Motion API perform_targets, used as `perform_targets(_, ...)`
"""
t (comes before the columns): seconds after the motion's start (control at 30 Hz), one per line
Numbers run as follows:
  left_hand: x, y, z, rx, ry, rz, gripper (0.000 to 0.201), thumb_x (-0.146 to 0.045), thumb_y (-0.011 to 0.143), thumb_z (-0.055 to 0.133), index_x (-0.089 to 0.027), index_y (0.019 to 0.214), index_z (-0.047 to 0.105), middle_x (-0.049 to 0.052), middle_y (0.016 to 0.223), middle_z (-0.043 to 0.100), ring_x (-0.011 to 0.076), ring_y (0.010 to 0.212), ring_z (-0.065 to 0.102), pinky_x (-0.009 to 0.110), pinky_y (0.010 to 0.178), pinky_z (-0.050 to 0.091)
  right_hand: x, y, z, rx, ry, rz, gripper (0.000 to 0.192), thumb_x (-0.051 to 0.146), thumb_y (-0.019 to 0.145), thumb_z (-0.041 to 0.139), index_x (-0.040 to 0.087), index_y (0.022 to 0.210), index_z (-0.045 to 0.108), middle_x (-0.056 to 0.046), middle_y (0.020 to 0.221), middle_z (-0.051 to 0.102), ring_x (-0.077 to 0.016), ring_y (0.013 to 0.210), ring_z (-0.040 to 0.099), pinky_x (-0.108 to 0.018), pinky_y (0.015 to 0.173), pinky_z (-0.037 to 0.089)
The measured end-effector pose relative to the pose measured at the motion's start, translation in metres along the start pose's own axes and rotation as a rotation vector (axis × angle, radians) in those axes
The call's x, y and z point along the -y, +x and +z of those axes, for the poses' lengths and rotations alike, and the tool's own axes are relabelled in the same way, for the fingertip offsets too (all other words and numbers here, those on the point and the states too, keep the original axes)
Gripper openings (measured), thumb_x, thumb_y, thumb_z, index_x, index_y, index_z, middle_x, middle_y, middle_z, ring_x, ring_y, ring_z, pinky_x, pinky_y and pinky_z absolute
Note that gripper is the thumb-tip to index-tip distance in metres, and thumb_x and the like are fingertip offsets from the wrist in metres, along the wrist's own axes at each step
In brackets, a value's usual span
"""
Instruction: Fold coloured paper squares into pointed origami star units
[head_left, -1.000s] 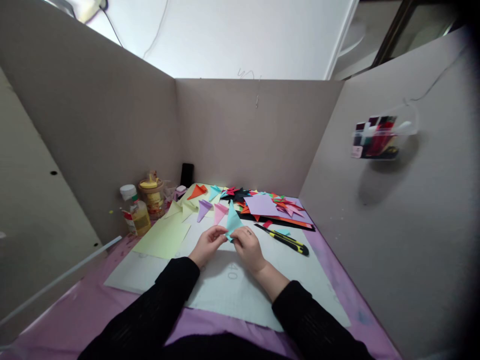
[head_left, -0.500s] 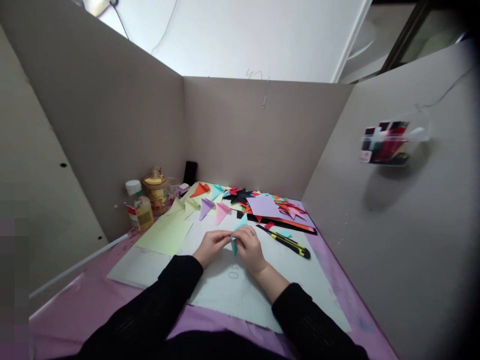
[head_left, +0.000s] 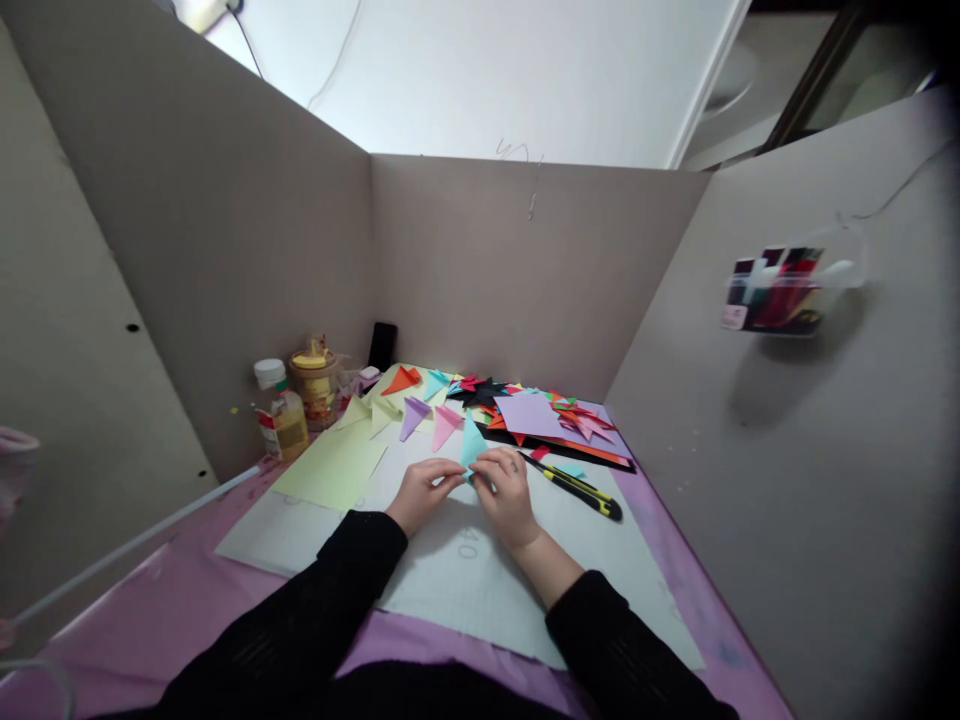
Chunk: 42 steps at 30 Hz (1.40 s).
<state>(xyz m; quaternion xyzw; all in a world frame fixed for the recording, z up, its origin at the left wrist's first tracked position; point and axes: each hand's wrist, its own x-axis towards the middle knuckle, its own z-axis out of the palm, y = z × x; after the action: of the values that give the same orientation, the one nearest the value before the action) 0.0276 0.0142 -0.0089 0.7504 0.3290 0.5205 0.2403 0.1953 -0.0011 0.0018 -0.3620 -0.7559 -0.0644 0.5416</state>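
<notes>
Between my two hands is a light blue piece of folded paper, its pointed end rising away from me. My left hand pinches its lower left edge between thumb and fingers. On the other side my right hand grips the lower right edge, fingers curled and partly covering it. Just beyond lie a pink folded paper and a purple folded paper. A yellow-and-black utility knife rests to the right of my right hand.
A pale yellow-green sheet lies at left on the white board. Colourful paper stars and a lilac sheet are piled at the back. A bottle and a jar stand at left, below grey partitions.
The light blue paper has turned between my fingers: the part hanging below them no longer shows, and its point stands further up and left. My right-hand fingers have shifted slightly.
</notes>
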Motion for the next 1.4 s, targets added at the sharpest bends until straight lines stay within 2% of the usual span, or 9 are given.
perform_targets(0.2,0.0008,0.0001,0.0005,-0.025,0.014,0.046,0.015,-0.032,0.078,0.064,-0.021,0.084,0.072,0.007,0.084,0.071,0.0183,0.078,0.065,0.031,0.075,0.051,-0.0036,-0.0020,0.0030,0.012,0.008,0.049,0.008,0.018,0.081,0.058,0.022,0.085,0.063,-0.005,0.086,0.060,-0.0215,0.089,0.051,-0.043,0.085,0.040)
perform_targets(0.33,0.0014,-0.0003,-0.0003,-0.043,0.048,0.068,0.014,-0.031,0.078,0.064,-0.022,0.085,0.072,0.006,0.084,0.071,0.0182,0.079,0.064,0.032,0.076,0.051,-0.0041,-0.0021,0.0019,0.007,0.029,0.057,0.011,0.016,0.082,0.056,0.022,0.084,0.064,-0.005,0.086,0.058,-0.0212,0.088,0.050,-0.042,0.083,0.041)
perform_targets(0.5,-0.0009,-0.0005,-0.0026,0.017,0.000,0.037,0.019,-0.032,0.081,0.060,-0.021,0.092,0.072,0.008,0.089,0.070,0.0183,0.082,0.063,0.032,0.078,0.050,-0.0025,-0.0016,-0.0001,0.029,0.060,0.028,0.018,0.013,0.082,0.053,0.025,0.085,0.066,-0.004,0.084,0.059,-0.0203,0.088,0.051,-0.041,0.082,0.042)
perform_targets(0.63,-0.0016,0.0010,-0.0021,0.033,-0.033,0.026,0.020,-0.033,0.081,0.060,-0.021,0.091,0.073,0.008,0.086,0.068,0.0172,0.079,0.062,0.029,0.073,0.050,-0.0011,-0.0010,-0.0003,0.034,0.060,0.037,0.012,0.016,0.082,0.055,0.024,0.083,0.065,-0.004,0.083,0.059,-0.0204,0.086,0.052,-0.041,0.083,0.041)
perform_targets(0.83,0.0018,0.0015,-0.0002,-0.002,-0.031,0.041,0.017,-0.033,0.078,0.064,-0.019,0.083,0.073,0.008,0.080,0.068,0.0173,0.075,0.062,0.029,0.069,0.050,-0.0007,0.0000,0.0008,0.000,0.059,0.050,0.005,0.021,0.081,0.058,0.022,0.084,0.062,-0.005,0.085,0.059,-0.0213,0.088,0.051,-0.042,0.083,0.042)
perform_targets(1.07,0.0020,0.0009,-0.0022,-0.098,0.103,0.113,0.011,-0.027,0.079,0.063,-0.020,0.082,0.071,0.007,0.080,0.067,0.0167,0.075,0.062,0.028,0.070,0.050,-0.0006,-0.0002,-0.0004,0.026,0.061,0.033,0.013,0.023,0.083,0.057,0.021,0.095,0.062,-0.006,0.090,0.060,-0.0218,0.091,0.051,-0.042,0.086,0.041)
perform_targets(1.2,-0.0012,-0.0012,-0.0015,-0.101,0.177,0.140,0.012,-0.025,0.082,0.060,-0.021,0.084,0.070,0.006,0.082,0.067,0.0159,0.076,0.062,0.027,0.070,0.049,0.0010,-0.0018,0.0032,0.026,-0.017,0.100,0.019,0.031,0.076,0.065,0.019,0.090,0.061,-0.007,0.089,0.056,-0.0236,0.092,0.049,-0.043,0.086,0.040)
perform_targets(1.4,0.0005,-0.0024,0.0008,-0.174,0.231,0.220,0.010,-0.021,0.082,0.060,-0.020,0.086,0.068,0.005,0.084,0.066,0.0146,0.078,0.062,0.026,0.072,0.051,0.0048,-0.0020,0.0019,-0.055,-0.023,0.160,0.017,0.030,0.077,0.064,0.020,0.089,0.057,-0.005,0.086,0.052,-0.0219,0.088,0.048,-0.040,0.081,0.040)
